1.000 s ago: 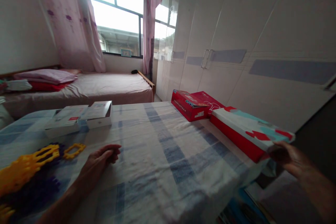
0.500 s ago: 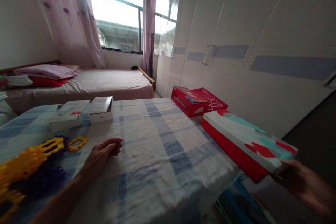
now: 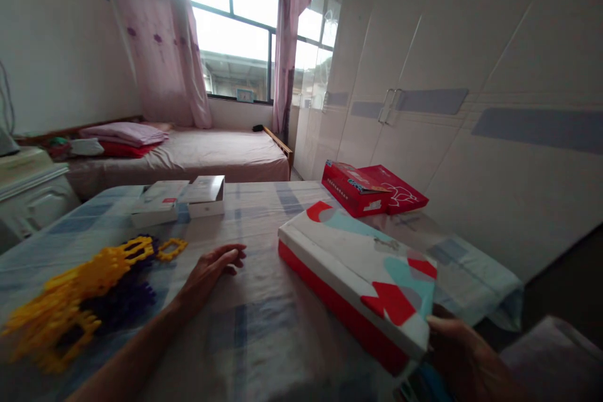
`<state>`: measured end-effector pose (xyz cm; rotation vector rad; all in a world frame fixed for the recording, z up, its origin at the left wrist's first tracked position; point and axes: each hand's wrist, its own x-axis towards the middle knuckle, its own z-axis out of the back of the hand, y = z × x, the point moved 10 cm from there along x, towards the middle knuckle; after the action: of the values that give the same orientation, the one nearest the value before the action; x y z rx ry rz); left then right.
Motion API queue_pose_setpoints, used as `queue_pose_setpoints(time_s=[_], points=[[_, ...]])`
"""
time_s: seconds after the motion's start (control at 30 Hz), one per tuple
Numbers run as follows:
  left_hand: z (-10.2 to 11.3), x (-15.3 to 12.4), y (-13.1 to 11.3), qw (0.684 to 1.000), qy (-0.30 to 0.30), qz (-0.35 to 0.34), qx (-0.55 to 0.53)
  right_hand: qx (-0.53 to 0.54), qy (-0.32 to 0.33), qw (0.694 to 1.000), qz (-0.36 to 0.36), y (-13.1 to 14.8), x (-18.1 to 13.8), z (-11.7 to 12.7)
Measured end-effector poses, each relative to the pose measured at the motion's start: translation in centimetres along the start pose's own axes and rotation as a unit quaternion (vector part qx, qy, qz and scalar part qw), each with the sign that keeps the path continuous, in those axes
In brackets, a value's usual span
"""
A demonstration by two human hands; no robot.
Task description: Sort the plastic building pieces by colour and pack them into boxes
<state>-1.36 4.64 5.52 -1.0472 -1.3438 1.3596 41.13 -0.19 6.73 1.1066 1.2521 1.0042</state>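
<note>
A long cardboard box (image 3: 343, 248) with a white lid, patterned in red and pale teal, and a red base lies across the right half of the table. My right hand (image 3: 456, 345) grips its near right end, the thumb up against the lid's edge. My left hand (image 3: 214, 270) rests on the tablecloth (image 3: 264, 251) to the left of the box, fingers loosely bent and slightly apart, holding nothing. Beside my left forearm are yellow plastic interlocking pieces (image 3: 89, 273) and dark purple ones (image 3: 127, 298). A single yellow piece (image 3: 171, 249) sits nearest that hand.
Two white boxes (image 3: 157, 201) stand at the table's far left. Red boxes (image 3: 358, 191) are at the far right edge. Beyond are a bed (image 3: 221, 147), a white wardrobe (image 3: 400, 63) and a bedside cabinet (image 3: 35, 195). The table's right edge drops off near my right hand.
My right hand has brought the patterned box leftward, farther onto the table. The view has turned left. My left hand stays on the cloth, its fingers a little more extended.
</note>
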Motion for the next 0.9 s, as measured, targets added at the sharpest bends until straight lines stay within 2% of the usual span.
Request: queue_pose_setpoints(time_s=[0.13,0.23,0.37,0.47,0.6,0.7,0.8,0.9], points=[[-1.1,-0.7,-1.5,0.999,0.036,-0.022,0.034,-0.049,0.078,0.994,-0.056,-0.4,1.2,-4.3],[-1.7,-0.9,-1.7,0.997,0.059,-0.024,0.042,-0.081,0.140,0.985,-0.064,0.1,0.2,-5.6],[-1.6,-0.9,-1.5,0.995,0.058,-0.022,0.072,-0.040,0.102,0.992,-0.068,1.4,0.6,-4.4],[-1.5,-0.9,-1.2,0.994,0.057,-0.013,0.095,-0.016,0.086,0.995,-0.045,3.6,1.9,-4.5],[-1.5,-0.8,-1.2,0.993,0.057,-0.020,0.098,0.001,0.133,0.990,0.048,9.0,2.6,-7.0],[-1.5,-0.7,-1.0,0.992,0.061,-0.029,0.105,-0.022,0.195,0.971,0.134,13.5,2.6,-10.3],[-1.5,-0.4,-0.6,0.990,0.064,-0.027,0.123,-0.068,0.275,0.930,0.234,17.6,2.7,-15.1],[-1.4,-0.2,-0.3,0.988,0.064,-0.021,0.140,-0.163,0.327,0.864,0.347,20.7,3.1,-20.8]])
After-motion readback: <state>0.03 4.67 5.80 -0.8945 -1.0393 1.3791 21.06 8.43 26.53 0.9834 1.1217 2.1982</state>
